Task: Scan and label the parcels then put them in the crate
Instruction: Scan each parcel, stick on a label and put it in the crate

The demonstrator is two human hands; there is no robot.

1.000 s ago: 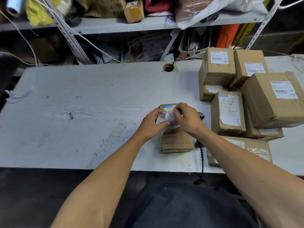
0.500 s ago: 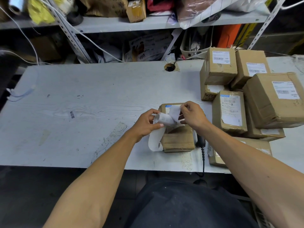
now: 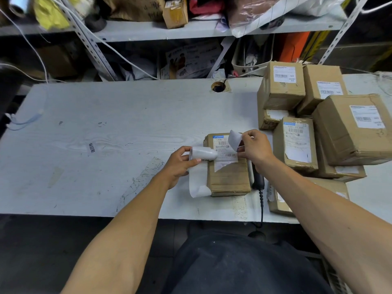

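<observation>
Crate not visible in head view. Scanner (image 3: 257, 179) mostly hidden behind the right wrist and the parcel's right edge, only its dark handle and coiled cord show. Print on the labels too small to read. Box at the table's near right edge (image 3: 280, 200) partly covered by the right forearm.

Parcel (image 3: 228, 172) lies flat on the white table (image 3: 106, 134), near the front edge, centre-right, its own printed label on top. Left hand (image 3: 180, 164) grips the curled backing paper (image 3: 202, 153) between thumb and curled fingers; the strip's loose tail hangs down over the parcel's left side onto the table. Right hand (image 3: 254, 147) pinches a peeled white sticker (image 3: 235, 137) at fingertips, held just above the parcel's far end, other fingers curled.

Versus half a second ago: hands are further apart, sticker now separated from the backing and lifted, where before both hands were still together on the roll. Parcel unmoved.

Around: stack of brown parcels (image 3: 318, 124) just right of the right hand, labels up, some leaning. Cable hole (image 3: 218, 87) at the table's back edge. Cluttered metal shelf (image 3: 191, 30) behind, with bags and a small box. Nothing lies between the hands and the parcel.
</observation>
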